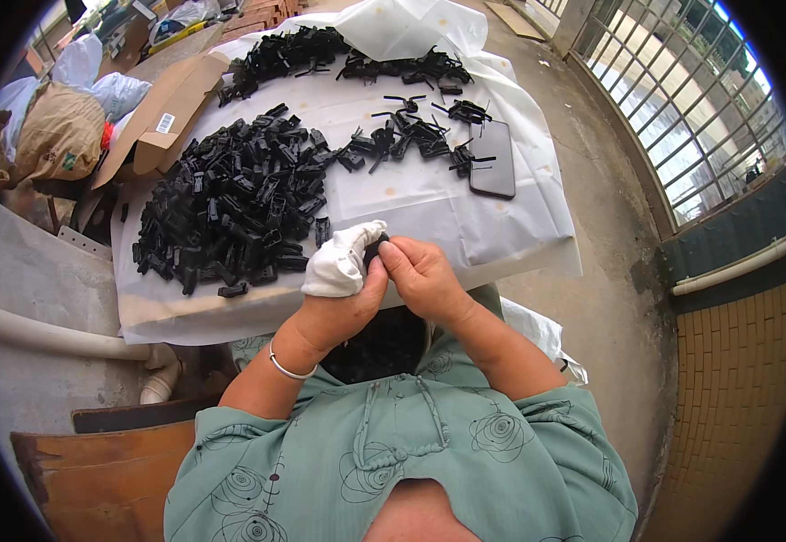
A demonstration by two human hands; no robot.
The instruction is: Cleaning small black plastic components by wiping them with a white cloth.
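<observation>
My left hand (343,285), with a white cloth or partial glove (337,262) over its fingers, grips a small black plastic part (375,248) at the table's near edge. From the other side, my right hand (422,278) pinches the same part between thumb and fingers. Most of the part is hidden by both hands. Just beyond them to the left lies a large heap of small black plastic parts (239,199). A looser row of black pieces with thin prongs (420,135) stretches to the right.
A white sheet (366,199) covers the table. On its right lies a dark phone (492,161); more black pieces (285,59) line the far side. A cardboard box (163,113) leans at the left. A dark container (375,348) sits below my hands. Window bars (673,108) stand at right.
</observation>
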